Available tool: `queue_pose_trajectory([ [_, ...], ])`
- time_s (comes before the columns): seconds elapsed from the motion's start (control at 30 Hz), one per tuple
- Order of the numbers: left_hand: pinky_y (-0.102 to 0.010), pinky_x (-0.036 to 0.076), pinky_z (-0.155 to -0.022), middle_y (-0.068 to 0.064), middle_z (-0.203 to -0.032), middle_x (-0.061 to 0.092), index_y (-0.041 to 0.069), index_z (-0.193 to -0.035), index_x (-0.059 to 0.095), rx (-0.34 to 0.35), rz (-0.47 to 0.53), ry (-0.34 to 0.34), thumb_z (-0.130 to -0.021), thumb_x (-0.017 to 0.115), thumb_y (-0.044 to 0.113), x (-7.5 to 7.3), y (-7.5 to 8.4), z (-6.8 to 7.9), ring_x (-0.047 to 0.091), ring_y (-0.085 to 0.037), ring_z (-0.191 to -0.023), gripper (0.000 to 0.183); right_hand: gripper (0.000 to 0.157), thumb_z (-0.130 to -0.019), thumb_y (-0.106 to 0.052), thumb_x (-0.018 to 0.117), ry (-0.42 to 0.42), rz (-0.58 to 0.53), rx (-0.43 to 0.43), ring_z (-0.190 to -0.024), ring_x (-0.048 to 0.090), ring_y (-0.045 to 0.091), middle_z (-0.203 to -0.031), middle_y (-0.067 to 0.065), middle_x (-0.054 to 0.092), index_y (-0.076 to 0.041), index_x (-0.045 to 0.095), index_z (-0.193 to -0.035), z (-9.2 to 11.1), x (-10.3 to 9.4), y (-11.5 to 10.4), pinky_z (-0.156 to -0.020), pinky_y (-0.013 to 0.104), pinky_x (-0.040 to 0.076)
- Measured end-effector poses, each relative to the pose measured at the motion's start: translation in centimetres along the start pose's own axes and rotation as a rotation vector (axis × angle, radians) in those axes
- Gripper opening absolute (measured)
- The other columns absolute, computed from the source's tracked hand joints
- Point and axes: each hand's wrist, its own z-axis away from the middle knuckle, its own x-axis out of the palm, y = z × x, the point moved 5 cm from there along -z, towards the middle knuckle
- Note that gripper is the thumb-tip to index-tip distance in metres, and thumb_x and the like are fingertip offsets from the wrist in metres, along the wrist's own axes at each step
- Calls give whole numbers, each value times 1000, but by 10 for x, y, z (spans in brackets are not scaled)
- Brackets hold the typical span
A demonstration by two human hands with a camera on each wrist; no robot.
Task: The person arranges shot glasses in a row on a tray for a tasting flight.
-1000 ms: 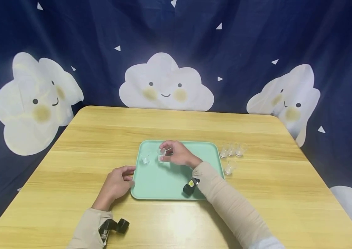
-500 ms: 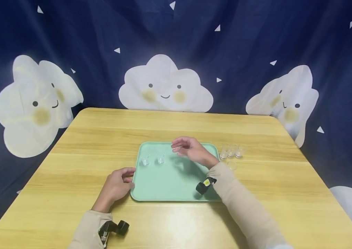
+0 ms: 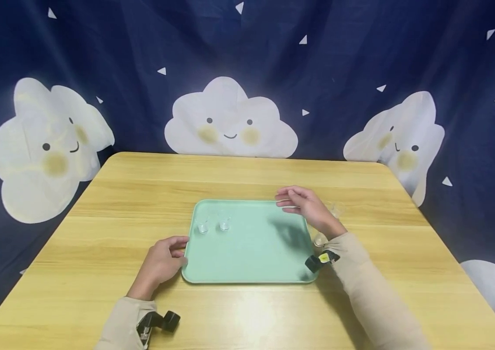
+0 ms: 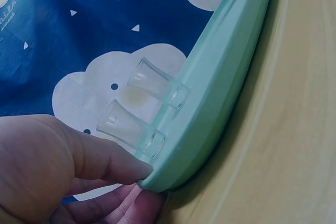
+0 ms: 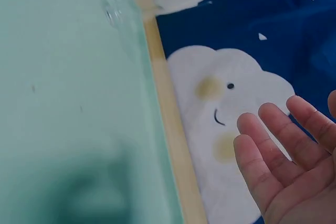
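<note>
Shot glasses are the business at hand: two small clear ones (image 3: 213, 224) stand upright side by side on the far left part of a mint-green tray (image 3: 252, 262) that sits in the middle of the wooden counter (image 3: 98, 233). More clear glasses (image 3: 337, 209) wait on the counter just off the tray's right edge, partly hidden behind the right hand (image 3: 306, 208), and one nearer glass (image 3: 319, 239) shows beside the wrist. That hand hovers over the tray's far right corner, fingers (image 5: 273, 145) straight and spread, holding nothing. The left hand (image 3: 162, 260) rests at the tray's near left corner, thumb and fingers (image 4: 113, 163) pinching its rim. Judging by this, the step in hand looks like a reach toward the glasses on the right; the next move calls for a light pinch on one small, slippery glass without knocking its close neighbours, while the left hand steadies the tray.
</note>
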Motion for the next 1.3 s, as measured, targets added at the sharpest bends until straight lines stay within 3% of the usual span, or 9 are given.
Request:
queue_pose_trajectory([
  [0.3,-42,50,-83,-16,-121,63,-1,-128,60,1,6,-4,-79,64,-1,1,0,-2,62,-25,-97,49,41,-103,-17,45,125,126,-46,-110,61,29,-126,30,54,15,46,-129,27,-48,-1,-93,36,49],
  [0.53,-41,50,-83,-16,-121,63,-1,-128,59,-4,6,-6,-79,64,-1,1,-2,-1,62,-25,-98,49,38,-101,-14,51,185,189,-43,-103,65,17,-121,32,55,15,48,-126,47,-69,9,-88,28,52],
  [0.83,-39,50,-82,-16,-121,63,-1,-128,59,-11,12,-9,-79,64,-2,1,-1,-1,61,-25,-97,50,39,-98,-10,56,161,229,-19,-101,63,9,-123,36,52,16,49,-125,63,-81,24,-88,24,50],
  [1.07,-41,50,-83,-16,-121,64,-1,-128,59,-1,12,-12,-79,65,-1,0,2,0,62,-24,-97,49,38,-96,-8,58,141,223,-18,-104,65,20,-121,37,53,17,50,-124,74,-87,29,-88,27,51],
  [1.3,-42,50,-82,-17,-120,63,-2,-128,59,-1,18,-10,-79,66,-2,0,1,0,62,-25,-96,50,40,-93,-6,62,-28,275,50,-105,60,13,-122,32,55,14,50,-126,83,-85,47,-85,24,51],
])
